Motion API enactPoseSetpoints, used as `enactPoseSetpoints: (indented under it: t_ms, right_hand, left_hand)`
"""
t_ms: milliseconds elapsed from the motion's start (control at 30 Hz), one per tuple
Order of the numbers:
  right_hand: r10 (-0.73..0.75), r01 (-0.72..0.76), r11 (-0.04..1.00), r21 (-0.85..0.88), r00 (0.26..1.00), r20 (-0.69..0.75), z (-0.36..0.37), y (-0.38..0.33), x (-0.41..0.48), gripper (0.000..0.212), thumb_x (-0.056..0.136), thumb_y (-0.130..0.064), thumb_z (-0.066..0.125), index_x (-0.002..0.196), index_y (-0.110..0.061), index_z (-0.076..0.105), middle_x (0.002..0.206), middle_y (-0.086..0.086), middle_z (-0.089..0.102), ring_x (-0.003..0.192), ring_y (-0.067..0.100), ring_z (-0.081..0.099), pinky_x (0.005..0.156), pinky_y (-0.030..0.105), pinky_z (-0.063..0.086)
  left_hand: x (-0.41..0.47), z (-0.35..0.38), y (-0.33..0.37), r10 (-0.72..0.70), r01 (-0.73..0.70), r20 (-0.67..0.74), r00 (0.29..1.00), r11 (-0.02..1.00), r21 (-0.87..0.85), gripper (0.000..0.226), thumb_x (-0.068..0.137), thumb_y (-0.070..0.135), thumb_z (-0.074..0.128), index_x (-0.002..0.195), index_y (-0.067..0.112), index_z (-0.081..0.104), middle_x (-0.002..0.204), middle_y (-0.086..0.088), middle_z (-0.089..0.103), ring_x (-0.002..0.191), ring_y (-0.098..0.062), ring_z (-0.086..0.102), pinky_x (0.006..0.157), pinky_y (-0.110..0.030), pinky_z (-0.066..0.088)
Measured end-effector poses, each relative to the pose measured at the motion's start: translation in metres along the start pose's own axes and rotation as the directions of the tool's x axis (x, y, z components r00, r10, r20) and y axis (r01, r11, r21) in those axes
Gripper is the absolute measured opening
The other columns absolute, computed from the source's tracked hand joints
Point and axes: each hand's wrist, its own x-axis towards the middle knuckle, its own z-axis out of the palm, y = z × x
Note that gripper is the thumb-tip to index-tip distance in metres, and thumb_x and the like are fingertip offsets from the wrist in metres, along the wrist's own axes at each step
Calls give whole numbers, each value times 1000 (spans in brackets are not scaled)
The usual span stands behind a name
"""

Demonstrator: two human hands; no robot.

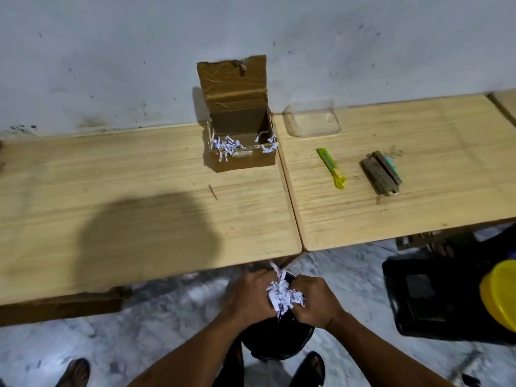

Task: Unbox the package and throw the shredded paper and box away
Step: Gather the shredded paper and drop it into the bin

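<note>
An open brown cardboard box [242, 157] stands on the wooden table [139, 213] against the wall, its lid flap upright. White shredded paper [227, 146] hangs over its front rim. Below the table's front edge, my left hand [247, 296] and my right hand [314, 300] press together around a clump of shredded paper [283, 297]. The hands hover over a black bin [279, 339] on the floor, mostly hidden by my arms.
A second wooden table [418, 191] adjoins on the right, bearing a clear plastic container [311, 120], a yellow-green utility knife [332, 169] and a dark wooden block item [381, 173]. A black crate [432, 300] and a yellow lid [501, 294] sit on the floor at right. My feet show below.
</note>
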Motion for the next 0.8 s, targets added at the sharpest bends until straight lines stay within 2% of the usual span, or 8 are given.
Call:
enactPoseSetpoints:
  t_ms: [133, 200, 300, 367, 400, 467, 567, 800]
  right_hand:
    - [218, -217, 976, -25, 971, 95, 7, 19, -30, 26, 63, -19, 64, 72, -30, 42, 64, -1, 60, 58, 18, 58, 56, 9, 24]
    - [349, -344, 937, -59, 924, 157, 19, 33, -34, 13, 66, -32, 52, 73, -26, 43, 66, 5, 66, 65, 25, 63, 57, 11, 26]
    - [524, -527, 847, -71, 803, 283, 41, 53, -29, 24, 70, -45, 45, 61, -23, 50, 84, 11, 71, 83, 29, 66, 65, 20, 33]
    - [634, -636, 762, -126, 690, 351, 57, 66, -25, 20, 78, -38, 60, 85, -21, 69, 100, 10, 72, 97, 28, 65, 71, 21, 39]
    - [673, -678, 723, -135, 646, 361, 66, 74, -26, 22, 78, -36, 63, 92, -21, 71, 103, 9, 72, 99, 28, 65, 72, 22, 42]
    - [726, -735, 665, -135, 591, 352, 80, 85, -28, 19, 74, -37, 63, 81, -21, 68, 95, 9, 73, 93, 28, 68, 69, 24, 44]
    - [768, -783, 607, -137, 533, 355, 98, 96, -28, 27, 74, -42, 60, 74, -16, 63, 89, 12, 71, 88, 30, 68, 68, 30, 52]
    - [840, -873, 470, -133, 395, 373, 124, 116, -36, 41, 79, -23, 71, 118, -13, 60, 111, 10, 68, 102, 26, 65, 73, 27, 49]
  left_hand:
    - [-20, 40, -4, -229, 229, 56, 972, 973, 8, 23, 68, 38, 66, 76, 17, 64, 74, 3, 70, 69, -15, 67, 62, -33, 53]
    - [-22, 59, -13, -398, 399, 101, 912, 917, 8, 30, 67, 45, 61, 76, 17, 64, 75, 3, 71, 71, -14, 67, 64, -33, 54]
    - [-23, 81, -31, -635, 644, 215, 742, 764, 35, 34, 68, 44, 63, 90, 19, 70, 91, 0, 74, 89, -20, 69, 77, -33, 56]
    - [-24, 94, -45, -747, 764, 268, 609, 642, 53, 39, 70, 42, 66, 103, 21, 72, 105, -4, 74, 101, -23, 67, 86, -33, 55]
    - [-24, 99, -51, -784, 804, 273, 557, 592, 61, 40, 72, 40, 67, 106, 21, 73, 110, -6, 73, 105, -25, 66, 89, -33, 54]
    - [-20, 106, -58, -843, 862, 255, 473, 503, 64, 39, 77, 36, 68, 111, 18, 73, 115, -9, 71, 109, -27, 65, 90, -31, 54]
    - [-15, 116, -67, -907, 935, 267, 325, 351, 53, 41, 78, 33, 69, 114, 14, 72, 115, -9, 71, 104, -27, 67, 78, -26, 53]
    - [-20, 129, -74, -907, 984, 397, 141, 171, 41, 58, 59, 34, 78, 112, 13, 68, 101, -11, 73, 82, -26, 71, 47, -28, 55]
